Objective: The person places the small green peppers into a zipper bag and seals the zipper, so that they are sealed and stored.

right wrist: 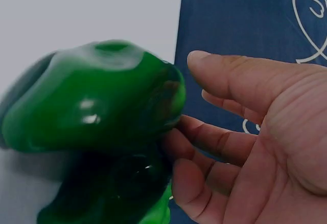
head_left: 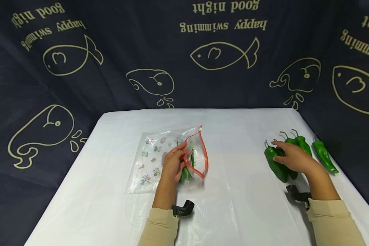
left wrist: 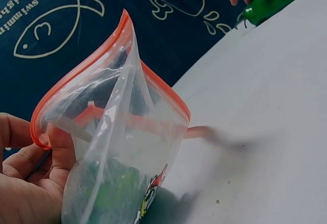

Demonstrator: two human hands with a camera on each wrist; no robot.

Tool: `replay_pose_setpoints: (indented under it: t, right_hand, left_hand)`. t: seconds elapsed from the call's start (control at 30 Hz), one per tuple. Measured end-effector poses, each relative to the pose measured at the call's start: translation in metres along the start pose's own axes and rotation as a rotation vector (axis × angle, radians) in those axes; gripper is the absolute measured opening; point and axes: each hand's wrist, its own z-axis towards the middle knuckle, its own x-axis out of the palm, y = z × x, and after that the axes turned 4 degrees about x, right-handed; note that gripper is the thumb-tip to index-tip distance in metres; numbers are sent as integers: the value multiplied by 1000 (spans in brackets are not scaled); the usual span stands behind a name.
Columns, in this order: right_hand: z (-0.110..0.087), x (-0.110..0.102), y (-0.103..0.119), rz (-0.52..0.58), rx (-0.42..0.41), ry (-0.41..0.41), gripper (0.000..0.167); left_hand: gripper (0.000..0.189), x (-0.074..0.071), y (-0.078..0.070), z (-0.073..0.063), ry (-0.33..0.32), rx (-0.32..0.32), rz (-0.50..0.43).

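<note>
A clear zip bag (head_left: 153, 160) with a red zip edge and small cartoon prints lies on the white table. My left hand (head_left: 172, 164) pinches its rim near the mouth, which gapes toward the right. Green peppers (head_left: 186, 175) show inside, blurred through the plastic in the left wrist view. On the right, my right hand (head_left: 295, 157) hovers over a group of green peppers. In the right wrist view its thumb stands apart from the nearest pepper (right wrist: 92, 101), while the other fingers, loosely bent, lie at that pepper's end; whether they touch it I cannot tell.
Another green pepper (head_left: 324, 157) lies near the table's right edge, beyond my right hand. A dark cloth (head_left: 227, 89) printed with fish and whales hangs behind the white table (head_left: 233, 130). Each wrist carries a black camera mount (head_left: 183, 209).
</note>
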Motion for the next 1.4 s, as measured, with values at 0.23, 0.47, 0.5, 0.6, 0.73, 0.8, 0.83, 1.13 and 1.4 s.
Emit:
replay_pose_setpoints:
  t: [0.23, 0.47, 0.5, 0.6, 0.73, 0.8, 0.83, 1.13, 1.4]
  right_hand:
    - [2, 5, 2, -14, 29, -4, 68]
    - [0, 7, 5, -13, 52, -5, 71]
    - [0, 7, 6, -14, 49, -6, 70]
    - [0, 8, 8, -20, 38, -10, 68]
    - [1, 8, 9, -19, 14, -20, 65]
    - [3, 8, 10, -11, 2, -31, 64]
    - [3, 8, 10, -5, -4, -36, 63]
    - [5, 7, 21, 43, -73, -73, 62]
    - [7, 4, 41, 175, -132, -109, 56]
  left_hand:
    - [41, 1, 0, -1, -5, -7, -10]
    - [41, 2, -1, -1, -2, -13, -11]
    - [40, 2, -1, -1, -4, -13, -10]
    - [40, 2, -1, 0, -7, -10, -17]
    - [41, 1, -1, 0, -5, -3, -23]
    - [41, 1, -1, 0, -3, -2, -18]
    - [40, 1, -1, 0, -4, -2, -15]
    - [38, -2, -1, -1, -15, -9, -15]
    - [40, -1, 1, 0, -3, -3, 4]
